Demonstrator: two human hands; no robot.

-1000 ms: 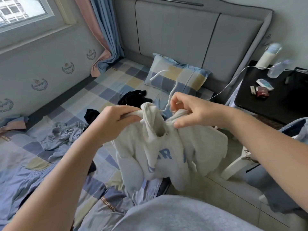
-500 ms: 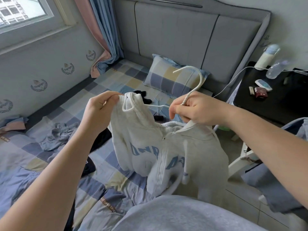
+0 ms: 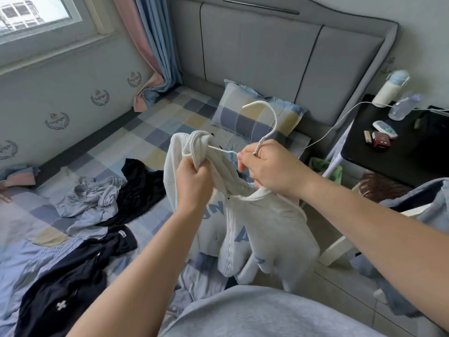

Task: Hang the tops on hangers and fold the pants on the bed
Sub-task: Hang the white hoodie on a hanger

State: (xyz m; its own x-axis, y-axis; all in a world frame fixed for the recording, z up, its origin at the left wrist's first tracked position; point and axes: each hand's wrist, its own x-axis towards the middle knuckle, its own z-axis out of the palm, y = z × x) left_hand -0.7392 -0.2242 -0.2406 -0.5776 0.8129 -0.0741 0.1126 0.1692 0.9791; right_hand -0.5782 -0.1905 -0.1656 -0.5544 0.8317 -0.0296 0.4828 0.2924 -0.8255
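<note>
So the left hand grips the bunched shoulder of the white hoodie, right hand pinches the white hanger over the bed's right edge.

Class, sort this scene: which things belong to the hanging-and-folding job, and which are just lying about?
Job: white hanger, grey hoodie, left hand, right hand, black garment, pale blue garment.
Lying about: checked pillow, white bottle, red box, black nightstand.

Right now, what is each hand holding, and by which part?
The left hand grips the white hoodie by bunched fabric near its top. The right hand pinches the white hanger at the base of its hook.
</note>
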